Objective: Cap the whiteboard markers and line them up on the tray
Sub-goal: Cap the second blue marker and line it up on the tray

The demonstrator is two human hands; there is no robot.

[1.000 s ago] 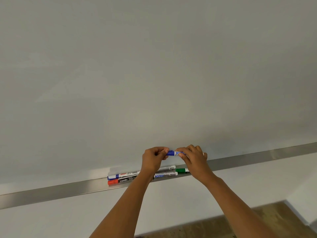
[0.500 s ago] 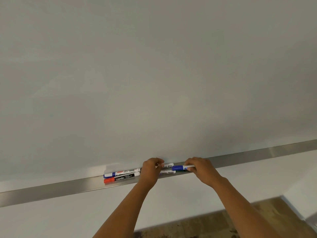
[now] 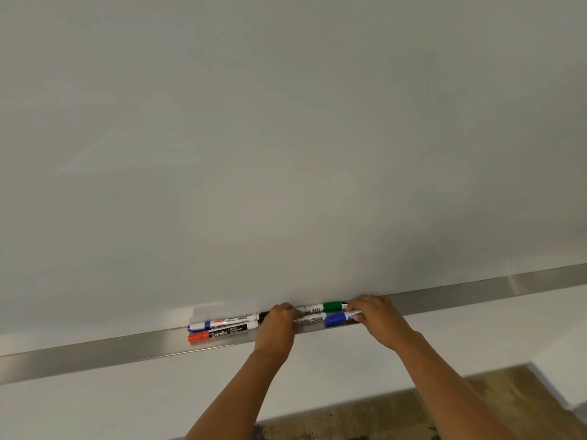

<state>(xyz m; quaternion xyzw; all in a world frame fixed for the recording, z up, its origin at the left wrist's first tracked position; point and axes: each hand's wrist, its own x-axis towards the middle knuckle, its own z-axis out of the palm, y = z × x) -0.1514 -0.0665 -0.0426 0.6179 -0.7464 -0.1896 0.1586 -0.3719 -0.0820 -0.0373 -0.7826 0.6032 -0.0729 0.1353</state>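
Note:
Several capped markers lie on the metal tray (image 3: pixel 95 352) under the whiteboard. At the left lie a blue-capped marker (image 3: pixel 222 322) and, in front of it, a red-capped marker (image 3: pixel 219 334). To the right lie a green-capped marker (image 3: pixel 330 306) at the back and a blue-capped marker (image 3: pixel 333 319) in front. My left hand (image 3: pixel 278 325) rests over the left ends of the right pair. My right hand (image 3: pixel 378 315) touches their right ends with its fingertips. Whether either hand grips a marker is hidden.
The blank whiteboard (image 3: pixel 286 138) fills the upper view. The tray runs on to the right edge (image 3: pixel 508 285). Below it is a white wall, and brown floor (image 3: pixel 413 414) shows at the bottom right.
The blue-capped marker held up between both hands came down onto the tray in front of the green one. Both hands dropped to tray level and now sit at the ends of the right pair.

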